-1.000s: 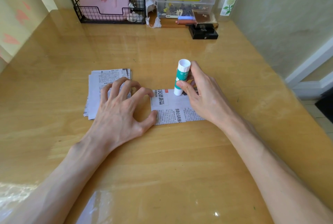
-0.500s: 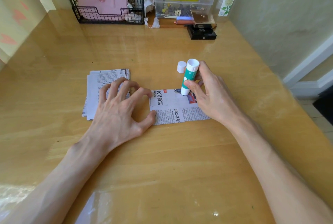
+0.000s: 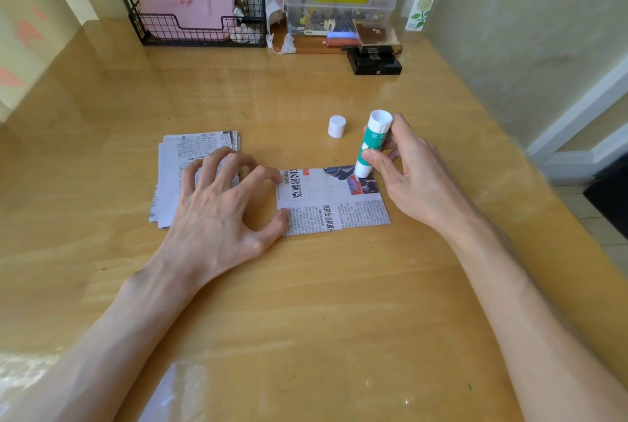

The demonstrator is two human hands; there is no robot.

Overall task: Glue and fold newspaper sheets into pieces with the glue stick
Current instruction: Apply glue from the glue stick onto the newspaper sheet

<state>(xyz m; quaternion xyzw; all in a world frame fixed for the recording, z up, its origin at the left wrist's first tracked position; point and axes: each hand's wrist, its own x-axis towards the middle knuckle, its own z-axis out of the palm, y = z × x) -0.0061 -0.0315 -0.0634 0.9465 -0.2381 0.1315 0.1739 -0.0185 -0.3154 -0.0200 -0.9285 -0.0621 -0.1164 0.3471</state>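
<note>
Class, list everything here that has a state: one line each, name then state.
Single printed newspaper sheet: flat, left hand pressing its edge.
Green-and-white plastic glue stick: uncapped, tip on sheet, right hand grips it.
Small white round cap: off, standing on wooden table.
Newspaper stack: flat, partly under left hand.

Wire basket (image 3: pixel 170 32), clear bin (image 3: pixel 339 8) and black box (image 3: pixel 373 63) crowd the table's (image 3: pixel 306 319) back.

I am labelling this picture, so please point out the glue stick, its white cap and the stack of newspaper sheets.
glue stick (image 3: pixel 373 137), head view, on its green label.
white cap (image 3: pixel 336 127), head view, on its side wall.
stack of newspaper sheets (image 3: pixel 190 152), head view, on the top sheet's bare far part.
</note>
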